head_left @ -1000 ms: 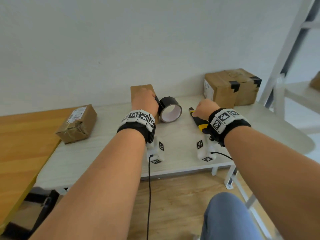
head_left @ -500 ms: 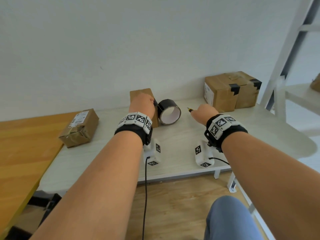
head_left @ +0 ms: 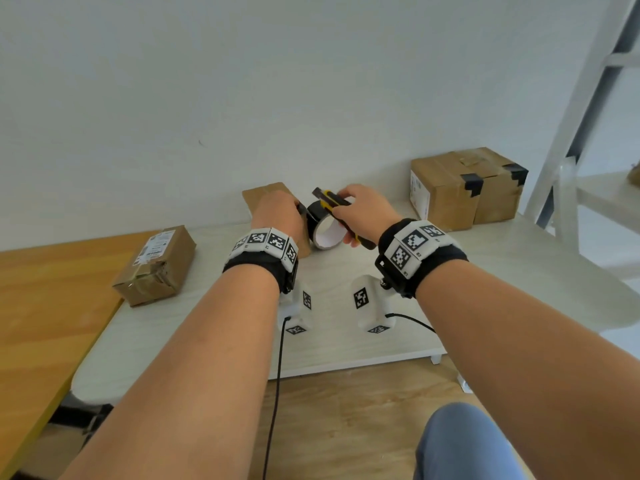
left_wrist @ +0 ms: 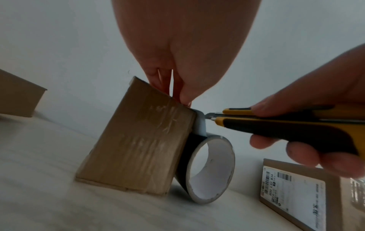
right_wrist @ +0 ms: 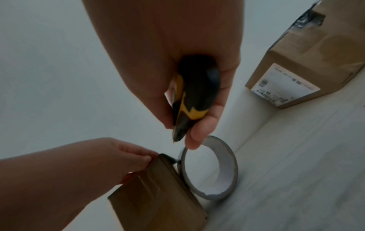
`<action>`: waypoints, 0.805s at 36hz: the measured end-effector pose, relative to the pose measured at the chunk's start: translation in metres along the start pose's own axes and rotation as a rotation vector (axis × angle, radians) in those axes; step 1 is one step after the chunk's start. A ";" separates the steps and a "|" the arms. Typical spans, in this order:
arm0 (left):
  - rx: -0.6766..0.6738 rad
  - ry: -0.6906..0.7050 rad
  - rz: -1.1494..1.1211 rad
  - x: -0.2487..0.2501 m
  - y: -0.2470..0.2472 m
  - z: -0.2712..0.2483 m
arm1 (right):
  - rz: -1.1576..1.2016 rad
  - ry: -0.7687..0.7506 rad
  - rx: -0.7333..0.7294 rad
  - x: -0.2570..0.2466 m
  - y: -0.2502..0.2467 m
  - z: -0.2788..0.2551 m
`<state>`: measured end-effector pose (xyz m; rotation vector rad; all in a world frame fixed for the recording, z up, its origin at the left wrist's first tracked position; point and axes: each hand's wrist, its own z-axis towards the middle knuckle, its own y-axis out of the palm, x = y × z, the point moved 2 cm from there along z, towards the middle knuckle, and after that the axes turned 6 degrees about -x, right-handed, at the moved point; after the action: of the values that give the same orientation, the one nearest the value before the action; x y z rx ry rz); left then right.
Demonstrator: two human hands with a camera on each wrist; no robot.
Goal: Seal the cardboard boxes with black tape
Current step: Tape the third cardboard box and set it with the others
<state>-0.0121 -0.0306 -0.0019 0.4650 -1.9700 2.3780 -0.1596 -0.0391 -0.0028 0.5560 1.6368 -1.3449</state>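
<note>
A small upright cardboard box (head_left: 266,194) stands at the back of the white table (head_left: 214,327), with a black tape roll (head_left: 317,214) leaning against its right side. My left hand (head_left: 277,211) sits over the box top, fingers and thumb holding its upper right edge (left_wrist: 138,140). A short strip of tape (left_wrist: 200,123) runs from that corner down to the roll (left_wrist: 209,168). My right hand (head_left: 363,211) grips a yellow-and-black utility knife (head_left: 332,199). Its blade tip (left_wrist: 209,116) touches the strip just above the roll (right_wrist: 229,164).
Two larger boxes (head_left: 446,192) with black tape (head_left: 472,185) on their corners stand at the back right. A labelled box (head_left: 157,268) lies at the left, beside an orange wooden table (head_left: 41,289). A white frame (head_left: 588,98) rises at the right.
My right hand lifted the knife off the table and swung it left and up to the tape strip between box and roll. My left hand stayed on the box.
</note>
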 end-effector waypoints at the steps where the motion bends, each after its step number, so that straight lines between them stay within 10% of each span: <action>1: 0.012 0.008 0.006 -0.001 0.000 0.000 | -0.003 -0.003 -0.011 -0.001 0.003 0.001; 29: 0.071 0.096 -0.008 -0.006 0.003 0.005 | -0.462 0.108 -0.192 -0.037 0.011 0.029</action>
<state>-0.0063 -0.0347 -0.0050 0.3522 -1.8468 2.4231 -0.1224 -0.0555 0.0238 0.1375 2.0410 -1.4771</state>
